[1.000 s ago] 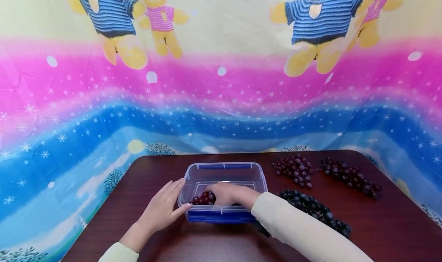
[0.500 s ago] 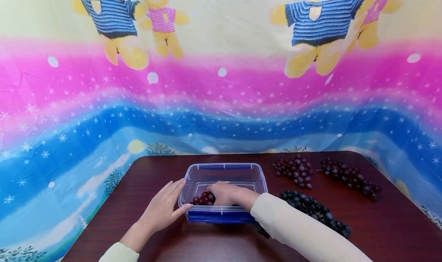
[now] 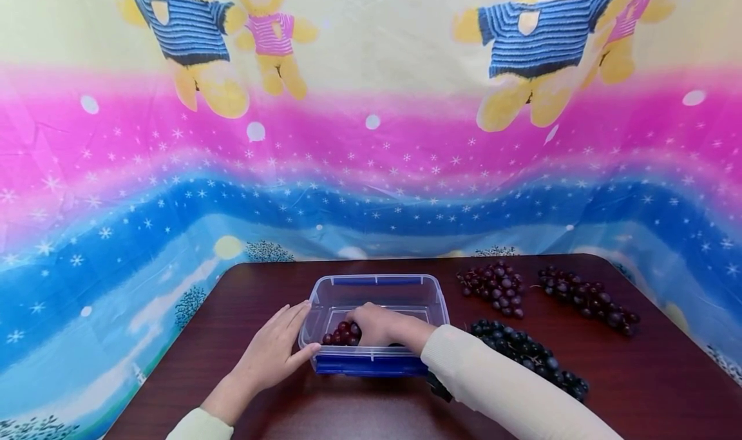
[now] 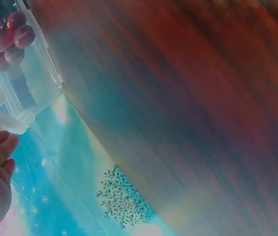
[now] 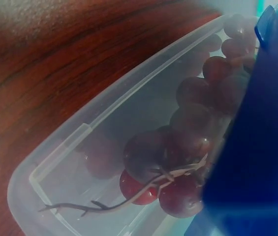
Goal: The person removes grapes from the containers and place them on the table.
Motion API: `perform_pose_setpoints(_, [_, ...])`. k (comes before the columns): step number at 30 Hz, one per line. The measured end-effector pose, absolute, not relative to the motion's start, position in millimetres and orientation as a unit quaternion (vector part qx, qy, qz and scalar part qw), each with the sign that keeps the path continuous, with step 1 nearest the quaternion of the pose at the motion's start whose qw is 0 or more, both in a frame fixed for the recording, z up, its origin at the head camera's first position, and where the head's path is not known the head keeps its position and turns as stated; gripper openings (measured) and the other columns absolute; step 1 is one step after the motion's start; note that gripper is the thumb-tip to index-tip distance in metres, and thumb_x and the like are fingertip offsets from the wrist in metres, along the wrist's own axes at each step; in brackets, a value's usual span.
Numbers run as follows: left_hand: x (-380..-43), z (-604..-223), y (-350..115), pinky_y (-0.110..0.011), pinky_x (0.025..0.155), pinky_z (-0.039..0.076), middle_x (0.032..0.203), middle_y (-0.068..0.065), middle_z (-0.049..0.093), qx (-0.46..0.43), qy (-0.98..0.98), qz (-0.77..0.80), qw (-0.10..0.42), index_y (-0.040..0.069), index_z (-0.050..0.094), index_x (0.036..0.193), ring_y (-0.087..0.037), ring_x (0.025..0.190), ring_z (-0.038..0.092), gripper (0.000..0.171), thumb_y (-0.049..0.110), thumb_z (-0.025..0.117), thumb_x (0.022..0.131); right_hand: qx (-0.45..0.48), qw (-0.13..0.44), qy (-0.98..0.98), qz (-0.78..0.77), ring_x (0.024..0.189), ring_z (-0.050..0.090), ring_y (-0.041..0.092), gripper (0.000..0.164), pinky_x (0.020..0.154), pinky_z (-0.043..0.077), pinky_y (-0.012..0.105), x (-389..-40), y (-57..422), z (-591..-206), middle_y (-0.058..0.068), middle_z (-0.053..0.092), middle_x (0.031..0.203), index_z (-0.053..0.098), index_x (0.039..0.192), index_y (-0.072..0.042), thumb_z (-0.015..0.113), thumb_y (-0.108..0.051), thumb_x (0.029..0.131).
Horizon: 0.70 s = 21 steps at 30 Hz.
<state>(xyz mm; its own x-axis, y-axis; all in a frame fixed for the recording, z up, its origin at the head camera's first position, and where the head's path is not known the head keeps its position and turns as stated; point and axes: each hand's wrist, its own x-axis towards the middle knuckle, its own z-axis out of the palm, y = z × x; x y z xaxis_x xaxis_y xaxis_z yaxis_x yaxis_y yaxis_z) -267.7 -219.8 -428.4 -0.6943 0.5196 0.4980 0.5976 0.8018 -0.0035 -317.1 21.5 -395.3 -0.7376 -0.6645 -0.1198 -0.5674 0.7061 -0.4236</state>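
A clear plastic food box (image 3: 377, 279) with blue latches stands uncovered on the table. Inside its front left part lies a bunch of red grapes (image 3: 341, 334), which my right hand (image 3: 379, 326) grips from above, fingertips hidden behind the hand and the front wall. Through the box wall, the right wrist view shows the grapes (image 5: 193, 123) with a bare brown stem (image 5: 109, 209) trailing from them; a blue latch covers part of that view. My left hand (image 3: 275, 346) rests against the box's left side with straight fingers, its thumb at the front left corner.
Right of the box lie two bunches of dark red grapes (image 3: 495, 286) (image 3: 591, 298) toward the back. Nearer, a bunch of black grapes (image 3: 530, 353) lies partly behind the right sleeve (image 3: 510, 382). A printed cloth (image 3: 371, 169) hangs around the brown table (image 3: 266, 279).
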Motion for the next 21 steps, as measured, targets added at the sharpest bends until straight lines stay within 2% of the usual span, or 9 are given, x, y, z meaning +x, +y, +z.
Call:
perform_pose_setpoints(13, [-268.1, -428.9, -219.0, -0.048, 0.109, 0.033, 0.138, -0.016, 0.054, -0.303, -0.916, -0.082, 0.25, -0.004, 0.052, 0.137, -0.03, 0.129, 0.048, 0.07, 0.043, 0.068, 0.087, -0.343, 0.085, 0.919, -0.176, 0.088, 0.059, 0.007, 0.054, 0.08, 0.052, 0.026, -318.2, 29.4, -390.4, -0.003, 0.066, 0.102, 0.065, 0.122, -0.011, 0.084, -0.023, 0.073])
perform_pose_setpoints(21, [-268.5, -429.0, -218.6, -0.048, 0.11, 0.033, 0.138, -0.016, 0.053, -0.304, -0.916, -0.082, 0.247, -0.004, 0.052, 0.137, -0.03, 0.129, 0.048, 0.07, 0.043, 0.067, 0.088, -0.339, 0.032, 0.924, -0.172, 0.091, 0.059, 0.011, 0.05, 0.08, 0.052, 0.029, -315.4, 34.2, -388.7, -0.003, 0.065, 0.099, 0.066, 0.117, -0.013, 0.084, -0.024, 0.072])
